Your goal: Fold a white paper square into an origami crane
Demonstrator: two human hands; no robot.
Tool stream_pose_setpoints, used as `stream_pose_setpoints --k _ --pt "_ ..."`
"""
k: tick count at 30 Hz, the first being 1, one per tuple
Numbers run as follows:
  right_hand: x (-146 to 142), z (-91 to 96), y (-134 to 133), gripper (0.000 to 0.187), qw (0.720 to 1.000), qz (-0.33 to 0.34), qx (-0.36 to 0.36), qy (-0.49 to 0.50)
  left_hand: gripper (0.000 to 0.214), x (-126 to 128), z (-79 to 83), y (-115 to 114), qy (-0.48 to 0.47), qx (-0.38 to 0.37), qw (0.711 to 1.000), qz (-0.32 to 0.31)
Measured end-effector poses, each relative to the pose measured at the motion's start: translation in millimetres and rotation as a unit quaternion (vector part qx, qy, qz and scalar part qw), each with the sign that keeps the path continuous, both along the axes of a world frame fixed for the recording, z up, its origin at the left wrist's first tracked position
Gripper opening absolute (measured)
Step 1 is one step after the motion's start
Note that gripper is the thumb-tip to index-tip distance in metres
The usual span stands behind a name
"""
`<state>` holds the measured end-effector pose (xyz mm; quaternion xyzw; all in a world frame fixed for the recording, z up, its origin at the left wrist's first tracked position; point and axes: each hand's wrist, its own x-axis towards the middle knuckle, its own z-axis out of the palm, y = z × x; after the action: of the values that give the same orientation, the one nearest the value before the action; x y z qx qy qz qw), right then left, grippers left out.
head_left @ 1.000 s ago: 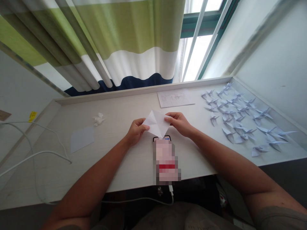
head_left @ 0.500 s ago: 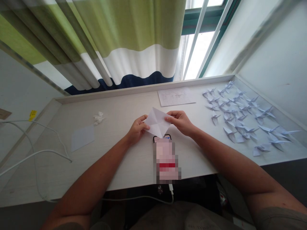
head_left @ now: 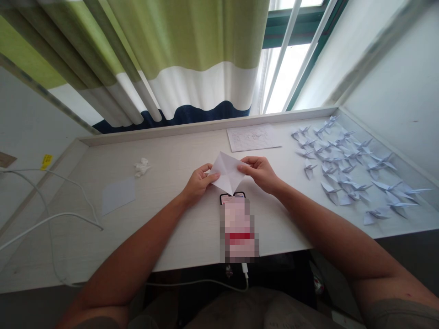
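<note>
A square sheet of white origami paper (head_left: 227,172) with crossing creases is held corner-up above the desk. My left hand (head_left: 200,182) pinches its left corner, thumb on top and fingers behind. On the opposite corner, my right hand (head_left: 257,171) has the same kind of pinch. The paper's lower corner points toward a phone (head_left: 237,224), which lies on the desk near the front edge with its screen blurred. To the right lie many folded white paper cranes (head_left: 346,157).
Behind the hands lies a printed sheet stack (head_left: 254,138). Left on the white desk (head_left: 171,160) are crumpled tissue (head_left: 141,167), a blank paper sheet (head_left: 119,195) and a looping white cable (head_left: 75,218). A charging cable (head_left: 244,270) runs to the phone.
My left thumb has shifted slightly up and inward along the paper. Both hands still hold the paper at nearly the same place.
</note>
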<state>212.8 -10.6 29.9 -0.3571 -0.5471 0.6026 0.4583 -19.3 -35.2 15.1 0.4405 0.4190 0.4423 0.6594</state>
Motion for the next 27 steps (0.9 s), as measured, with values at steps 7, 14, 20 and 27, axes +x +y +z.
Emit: stream_pose_setpoints --k 7,14,20,27 --pt "1 -6.9 4 0.026 1.000 0.010 -0.001 0.014 0.039 1 -2.6 1 -0.009 0.021 0.999 0.028" --pt "4 -6.9 7 0.008 0.992 -0.026 0.119 -0.032 0.011 0 -2.0 4 0.068 0.222 0.964 0.128" --pt "6 -12.3 10 0.014 0.993 -0.016 0.112 -0.028 0.024 -2 -8.4 8 0.099 0.258 0.951 0.137" --pt "7 -14.9 12 0.013 0.993 -0.014 0.117 -0.026 0.054 -2 -2.5 5 -0.006 0.118 0.990 0.076"
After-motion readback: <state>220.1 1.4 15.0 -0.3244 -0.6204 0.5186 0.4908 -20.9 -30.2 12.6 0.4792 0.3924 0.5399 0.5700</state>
